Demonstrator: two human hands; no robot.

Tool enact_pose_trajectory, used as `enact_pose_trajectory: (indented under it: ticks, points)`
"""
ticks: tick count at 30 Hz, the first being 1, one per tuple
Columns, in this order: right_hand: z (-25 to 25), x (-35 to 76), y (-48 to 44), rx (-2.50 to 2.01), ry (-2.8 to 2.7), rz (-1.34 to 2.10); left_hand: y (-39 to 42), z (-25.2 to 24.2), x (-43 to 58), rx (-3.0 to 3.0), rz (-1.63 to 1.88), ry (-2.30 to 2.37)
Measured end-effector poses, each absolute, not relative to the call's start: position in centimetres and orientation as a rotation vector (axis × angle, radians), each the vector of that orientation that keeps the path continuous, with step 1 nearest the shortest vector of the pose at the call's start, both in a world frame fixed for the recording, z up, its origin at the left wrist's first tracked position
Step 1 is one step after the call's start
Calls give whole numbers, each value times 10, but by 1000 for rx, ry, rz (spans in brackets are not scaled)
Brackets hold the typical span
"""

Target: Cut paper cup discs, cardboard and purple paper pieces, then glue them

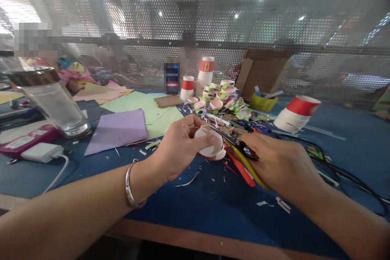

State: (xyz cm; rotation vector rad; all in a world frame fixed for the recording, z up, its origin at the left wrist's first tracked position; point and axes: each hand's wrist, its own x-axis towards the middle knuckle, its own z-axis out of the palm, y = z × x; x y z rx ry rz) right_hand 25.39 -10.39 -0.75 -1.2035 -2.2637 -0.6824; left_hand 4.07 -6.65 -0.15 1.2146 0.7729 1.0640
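Observation:
My left hand (179, 148), with a silver bangle at its wrist, pinches a small white round paper cup bottom (204, 141) between thumb and fingers. My right hand (282, 162) is closed around scissors (228, 135), whose dark blades point left and reach the edge of the white piece. The fingers hide most of the scissors' handles. Under the right hand runs a yellow strip (248, 165); whether it belongs to the scissors I cannot tell. Beside it an orange-red pen-like tool (243, 169) lies on the blue table (195, 211).
Behind the hands sits a heap of small cup pieces with coloured paper tabs (216, 104). Red-and-white paper cups (294, 114) stand around it. Purple paper (117, 132), a water glass (62, 105) and a white charger (42, 152) are leftward. Black cable (344, 172) lies right.

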Motion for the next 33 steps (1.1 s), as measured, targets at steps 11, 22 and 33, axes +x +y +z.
enact_pose_trajectory:
  ticks: [11,22,33]
  points:
    - [-9,253,-105,-1236,-2275,-681,-69,-9,45,1263,1008,704]
    - [-7,254,-106,-1172,-2308,-678,-70,-8,44,1190,952,675]
    - [-5,256,-106,-1168,-2303,-671,-68,-2,40,1253,927,730]
